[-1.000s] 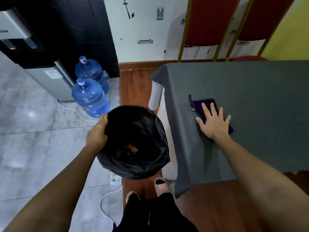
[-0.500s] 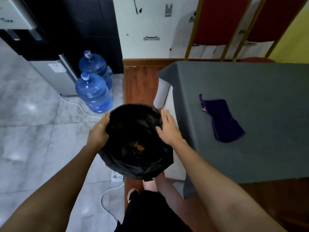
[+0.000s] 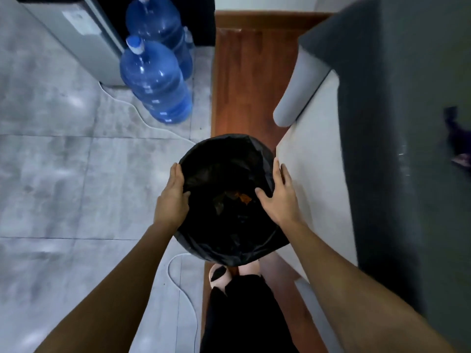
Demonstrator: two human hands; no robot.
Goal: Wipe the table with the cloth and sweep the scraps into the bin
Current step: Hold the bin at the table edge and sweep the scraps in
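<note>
A round bin lined with a black bag (image 3: pixel 229 240) is held low in front of me, above my feet. Orange scraps (image 3: pixel 242 197) lie at its bottom. My left hand (image 3: pixel 172 197) grips the bin's left rim, thumb inside. On the right rim, my right hand (image 3: pixel 279 197) grips the same way. The grey-covered table (image 3: pixel 407 123) runs along the right side. The purple cloth (image 3: pixel 458 141) lies on it at the far right edge of the view, blurred and cut off.
Two blue water bottles (image 3: pixel 155 80) stand at the upper left beside a grey dispenser (image 3: pixel 76 34). A white cable (image 3: pixel 183 289) trails across the grey tiles. A white table leg (image 3: pixel 298 93) and white panel sit right of the bin. My feet (image 3: pixel 221 276) stand on brown wood flooring.
My right hand left the cloth on the table and took the bin's right rim. The view has tilted down and the bin sits lower, near the floor.
</note>
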